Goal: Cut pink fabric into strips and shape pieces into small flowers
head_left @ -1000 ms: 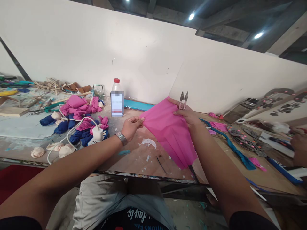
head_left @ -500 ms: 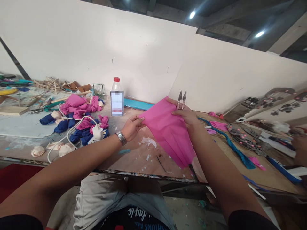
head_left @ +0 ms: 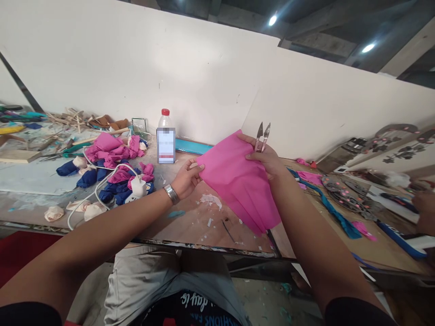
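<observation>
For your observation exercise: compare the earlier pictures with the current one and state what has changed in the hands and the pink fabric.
Little changed. The right hand, with the snips, rose slightly, lifting the pink fabric. The left hand keeps pinching its left edge. The bottle stayed put.

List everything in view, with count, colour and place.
pink cloth: one, pink, held up between both hands
snips: one, metal, in right hand
bottle: one, clear, red cap, by the wall
cloth pieces: a heap, pink and blue, left on table
charger: one, white, on the heap
teal strip: one, right on table
table: one, brown
co-worker's hand: one, far right
left hand: grips cloth's left edge
right hand: grips cloth and snips
</observation>
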The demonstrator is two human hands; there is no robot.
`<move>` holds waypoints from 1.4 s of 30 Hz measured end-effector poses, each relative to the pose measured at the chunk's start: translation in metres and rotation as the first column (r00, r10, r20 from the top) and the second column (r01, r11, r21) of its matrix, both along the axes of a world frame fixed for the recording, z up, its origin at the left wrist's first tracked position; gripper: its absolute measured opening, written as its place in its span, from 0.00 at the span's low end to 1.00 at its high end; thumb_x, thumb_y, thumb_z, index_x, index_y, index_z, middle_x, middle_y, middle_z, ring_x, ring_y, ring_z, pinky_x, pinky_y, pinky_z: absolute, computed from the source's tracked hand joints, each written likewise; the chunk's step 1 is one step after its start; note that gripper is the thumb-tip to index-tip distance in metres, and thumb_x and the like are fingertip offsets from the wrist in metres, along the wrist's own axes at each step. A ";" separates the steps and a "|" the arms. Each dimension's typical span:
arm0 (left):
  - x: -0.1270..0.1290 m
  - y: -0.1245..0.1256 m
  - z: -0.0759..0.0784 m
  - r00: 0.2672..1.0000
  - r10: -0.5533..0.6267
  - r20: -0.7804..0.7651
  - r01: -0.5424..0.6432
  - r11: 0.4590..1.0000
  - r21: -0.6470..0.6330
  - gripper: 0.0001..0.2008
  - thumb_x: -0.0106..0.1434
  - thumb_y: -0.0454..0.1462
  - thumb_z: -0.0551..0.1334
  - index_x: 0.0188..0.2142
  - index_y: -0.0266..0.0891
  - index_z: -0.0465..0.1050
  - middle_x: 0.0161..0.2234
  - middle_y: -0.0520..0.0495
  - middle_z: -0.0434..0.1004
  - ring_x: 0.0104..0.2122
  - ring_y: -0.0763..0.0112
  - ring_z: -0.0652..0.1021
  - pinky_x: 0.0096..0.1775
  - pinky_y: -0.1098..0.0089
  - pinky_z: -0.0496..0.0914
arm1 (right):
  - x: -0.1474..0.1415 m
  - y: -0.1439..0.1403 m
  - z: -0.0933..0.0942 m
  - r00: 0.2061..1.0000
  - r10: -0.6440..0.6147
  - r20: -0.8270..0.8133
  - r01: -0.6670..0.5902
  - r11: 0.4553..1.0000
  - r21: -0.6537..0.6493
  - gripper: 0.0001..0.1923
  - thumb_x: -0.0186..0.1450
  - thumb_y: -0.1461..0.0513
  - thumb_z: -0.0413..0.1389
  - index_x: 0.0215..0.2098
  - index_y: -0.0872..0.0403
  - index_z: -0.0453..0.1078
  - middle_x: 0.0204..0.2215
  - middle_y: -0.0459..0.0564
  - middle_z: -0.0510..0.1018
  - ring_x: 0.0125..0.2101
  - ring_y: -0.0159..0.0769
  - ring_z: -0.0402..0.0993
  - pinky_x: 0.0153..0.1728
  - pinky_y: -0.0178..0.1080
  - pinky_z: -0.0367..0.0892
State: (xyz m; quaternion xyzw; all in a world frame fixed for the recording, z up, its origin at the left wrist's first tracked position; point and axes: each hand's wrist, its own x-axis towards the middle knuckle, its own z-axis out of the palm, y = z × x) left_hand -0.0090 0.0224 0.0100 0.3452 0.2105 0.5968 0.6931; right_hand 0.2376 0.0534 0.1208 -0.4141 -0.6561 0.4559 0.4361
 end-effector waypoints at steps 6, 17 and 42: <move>-0.002 -0.001 0.009 0.998 0.051 0.041 -0.052 0.998 0.018 0.31 0.47 0.36 0.77 0.48 0.45 0.67 0.34 0.56 0.78 0.31 0.77 0.77 0.38 0.72 0.70 | 0.000 0.002 -0.002 0.999 -0.022 -0.027 0.023 1.000 0.018 0.38 0.50 0.66 0.63 0.60 0.45 0.72 0.54 0.42 0.79 0.50 0.46 0.76 0.45 0.43 0.74; -0.008 -0.006 0.040 0.991 0.134 0.007 -0.132 0.964 0.229 0.36 0.49 0.35 0.75 0.54 0.52 0.65 0.37 0.55 0.79 0.36 0.73 0.78 0.43 0.68 0.70 | 0.003 -0.005 -0.008 0.994 -0.021 -0.110 0.017 0.999 -0.032 0.38 0.50 0.66 0.62 0.60 0.45 0.71 0.58 0.44 0.75 0.47 0.45 0.77 0.40 0.41 0.75; -0.007 0.015 0.033 0.986 0.121 -0.119 -0.092 0.971 0.222 0.31 0.51 0.28 0.68 0.56 0.44 0.76 0.49 0.48 0.79 0.26 0.83 0.69 0.34 0.76 0.69 | 0.008 0.011 -0.080 0.928 -0.049 -0.369 -0.034 0.976 -0.217 0.34 0.46 0.70 0.59 0.52 0.48 0.76 0.51 0.44 0.81 0.35 0.33 0.79 0.32 0.33 0.72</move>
